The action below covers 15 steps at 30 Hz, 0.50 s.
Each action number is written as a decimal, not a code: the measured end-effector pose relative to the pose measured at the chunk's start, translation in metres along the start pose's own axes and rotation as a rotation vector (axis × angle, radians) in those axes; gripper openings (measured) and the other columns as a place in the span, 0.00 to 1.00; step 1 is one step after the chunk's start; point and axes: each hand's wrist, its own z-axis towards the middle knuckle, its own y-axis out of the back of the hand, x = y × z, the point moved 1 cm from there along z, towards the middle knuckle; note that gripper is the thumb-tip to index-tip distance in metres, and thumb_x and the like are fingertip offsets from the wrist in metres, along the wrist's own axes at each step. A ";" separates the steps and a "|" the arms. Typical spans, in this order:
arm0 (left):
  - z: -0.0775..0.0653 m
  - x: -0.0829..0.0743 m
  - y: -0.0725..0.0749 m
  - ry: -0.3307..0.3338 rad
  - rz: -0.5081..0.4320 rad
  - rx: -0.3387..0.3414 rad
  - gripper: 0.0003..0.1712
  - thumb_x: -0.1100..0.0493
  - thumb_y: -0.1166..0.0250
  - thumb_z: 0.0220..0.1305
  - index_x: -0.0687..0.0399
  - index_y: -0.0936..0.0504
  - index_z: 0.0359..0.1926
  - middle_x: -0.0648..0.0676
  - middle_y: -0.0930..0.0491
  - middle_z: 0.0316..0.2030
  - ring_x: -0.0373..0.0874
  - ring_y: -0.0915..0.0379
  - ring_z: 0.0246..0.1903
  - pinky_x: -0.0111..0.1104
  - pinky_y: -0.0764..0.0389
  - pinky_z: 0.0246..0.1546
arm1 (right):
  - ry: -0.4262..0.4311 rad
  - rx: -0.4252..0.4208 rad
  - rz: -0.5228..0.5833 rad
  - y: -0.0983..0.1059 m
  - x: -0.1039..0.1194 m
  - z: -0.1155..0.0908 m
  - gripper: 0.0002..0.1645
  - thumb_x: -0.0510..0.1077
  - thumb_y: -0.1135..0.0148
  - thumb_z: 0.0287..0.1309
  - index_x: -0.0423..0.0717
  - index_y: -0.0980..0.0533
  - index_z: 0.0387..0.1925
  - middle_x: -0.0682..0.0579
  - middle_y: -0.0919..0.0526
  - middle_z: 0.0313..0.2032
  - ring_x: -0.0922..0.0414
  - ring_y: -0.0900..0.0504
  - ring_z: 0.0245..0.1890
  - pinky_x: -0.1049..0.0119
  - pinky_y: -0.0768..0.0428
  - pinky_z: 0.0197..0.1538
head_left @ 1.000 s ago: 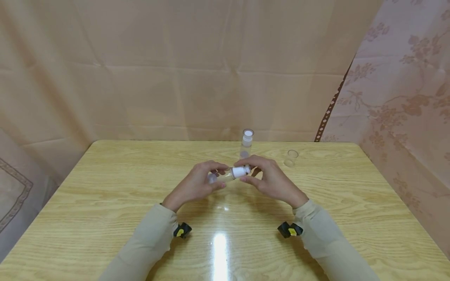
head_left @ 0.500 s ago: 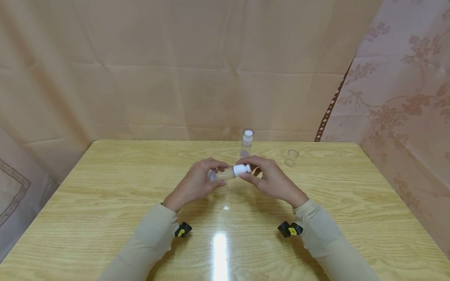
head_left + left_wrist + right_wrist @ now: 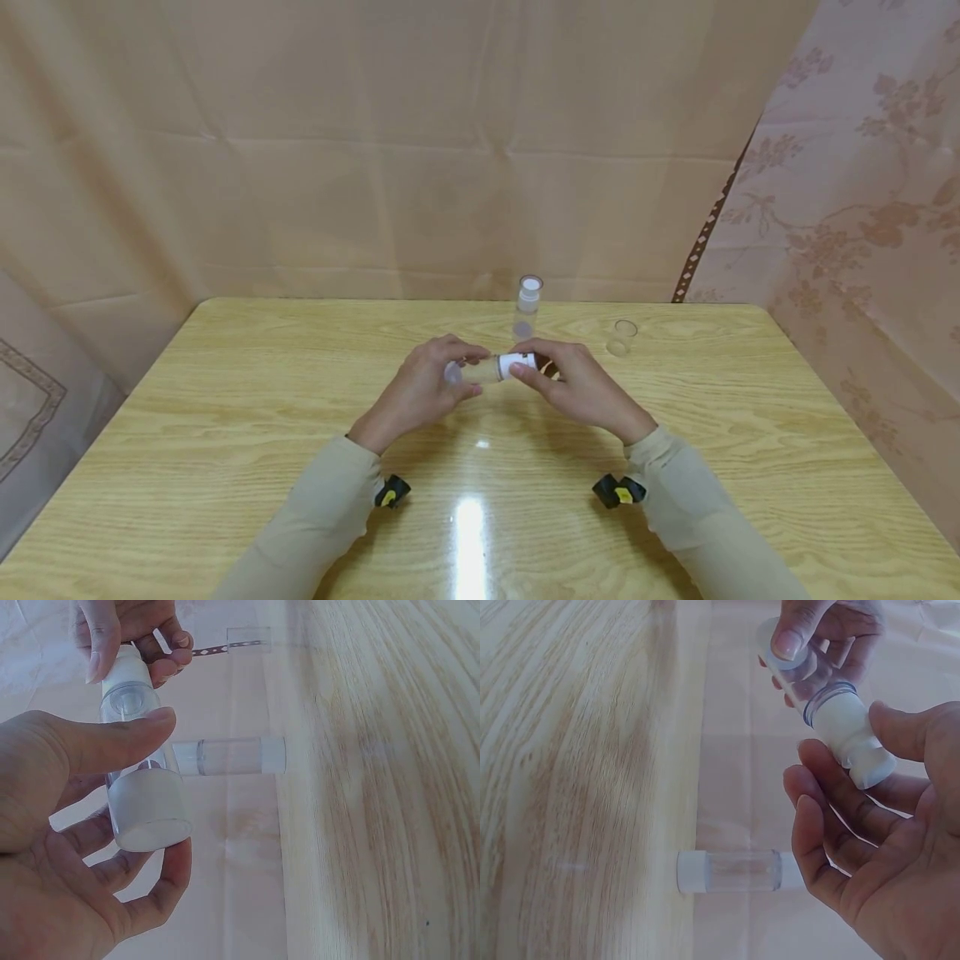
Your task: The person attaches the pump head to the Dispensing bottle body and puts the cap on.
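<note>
A clear pump bottle (image 3: 480, 371) with a white base and white pump top is held sideways above the table between both hands. My left hand (image 3: 420, 385) grips its body at the base end; in the left wrist view the thumb lies along the clear wall, with fingers around the white base (image 3: 150, 814). My right hand (image 3: 576, 385) pinches the white pump top (image 3: 844, 724) between thumb and fingers. Behind the hands, a second similar bottle (image 3: 527, 312) stands upright. To its right stands a clear cap (image 3: 622, 339).
The wood-grain table (image 3: 225, 467) reaches back to a beige curtain (image 3: 337, 167). A flowered cloth (image 3: 862, 208) hangs on the right. Small black and yellow devices, one at the left wrist (image 3: 392, 492) and one at the right wrist (image 3: 621, 492), sit below the cuffs.
My right thumb and fingers have shifted along the white pump top, covering more of its end. The held bottle has levelled slightly. The left hand has barely moved.
</note>
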 end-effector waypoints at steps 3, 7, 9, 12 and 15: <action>0.000 -0.001 0.000 0.004 0.003 0.004 0.22 0.66 0.23 0.56 0.56 0.14 0.53 0.53 0.17 0.43 0.51 0.22 0.43 0.45 0.21 0.45 | -0.006 0.006 0.006 0.001 0.001 0.000 0.15 0.47 0.40 0.73 0.44 0.19 0.53 0.51 0.17 0.38 0.56 0.21 0.38 0.53 0.20 0.46; 0.001 -0.001 0.000 0.014 -0.008 0.012 0.22 0.66 0.23 0.57 0.56 0.14 0.54 0.53 0.17 0.43 0.50 0.22 0.43 0.45 0.21 0.46 | 0.002 -0.005 0.011 0.001 0.002 -0.001 0.18 0.48 0.39 0.72 0.43 0.20 0.56 0.52 0.17 0.38 0.55 0.21 0.39 0.54 0.20 0.47; 0.001 0.000 0.000 0.019 -0.021 0.018 0.22 0.66 0.24 0.57 0.57 0.15 0.54 0.54 0.17 0.43 0.51 0.22 0.44 0.45 0.20 0.46 | 0.014 -0.020 0.011 0.002 0.002 -0.001 0.20 0.48 0.37 0.71 0.43 0.21 0.58 0.53 0.17 0.40 0.55 0.21 0.40 0.54 0.20 0.47; 0.001 0.000 0.000 0.031 -0.052 0.036 0.22 0.66 0.24 0.58 0.59 0.15 0.55 0.55 0.17 0.44 0.54 0.21 0.45 0.46 0.21 0.48 | 0.055 -0.049 0.008 0.002 0.003 -0.002 0.24 0.46 0.32 0.66 0.42 0.22 0.60 0.52 0.17 0.45 0.54 0.20 0.41 0.55 0.19 0.47; 0.000 0.001 0.000 0.040 -0.082 0.060 0.22 0.66 0.26 0.60 0.60 0.16 0.56 0.56 0.17 0.46 0.55 0.21 0.46 0.47 0.21 0.50 | 0.114 -0.071 0.001 0.001 0.002 -0.002 0.26 0.43 0.27 0.61 0.44 0.22 0.60 0.51 0.17 0.50 0.55 0.19 0.41 0.54 0.18 0.46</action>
